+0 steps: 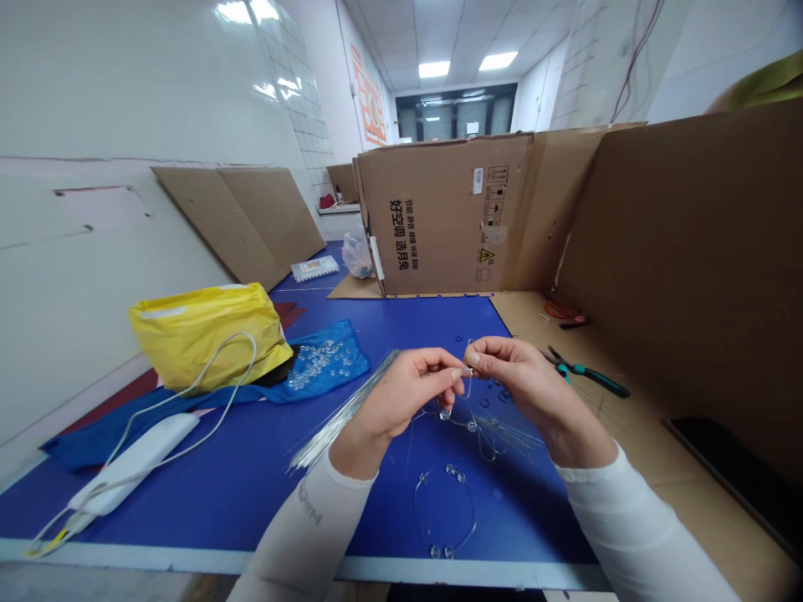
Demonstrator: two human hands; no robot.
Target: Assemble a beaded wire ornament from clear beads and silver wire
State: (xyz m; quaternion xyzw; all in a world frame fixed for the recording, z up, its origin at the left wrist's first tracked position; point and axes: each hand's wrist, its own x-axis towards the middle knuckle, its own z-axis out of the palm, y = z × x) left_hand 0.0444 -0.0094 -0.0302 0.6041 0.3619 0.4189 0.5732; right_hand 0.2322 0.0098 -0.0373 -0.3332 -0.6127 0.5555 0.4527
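My left hand [407, 389] and my right hand [514, 368] meet above the blue table, fingertips nearly touching. Both are closed in a pinch on a thin wire [469, 386], with a small bright spot between them. Just below, clear beads [472, 426] hang on wire. Nearer the front edge lies a wire ring [475, 510] strung with several clear beads. A bundle of straight silvery wires [339, 422] lies beside my left forearm, and more loose wires [511, 432] fan out under my right hand. Small dark rings [483, 403] lie scattered behind them.
Loose clear beads [319, 361] rest on a blue cloth [357, 351] beside a yellow bag [210, 334]. A white power strip [135, 464] with its cable lies at left. Green-handled pliers [599, 380] lie on cardboard at right. Tall cardboard [439, 217] walls the back and right.
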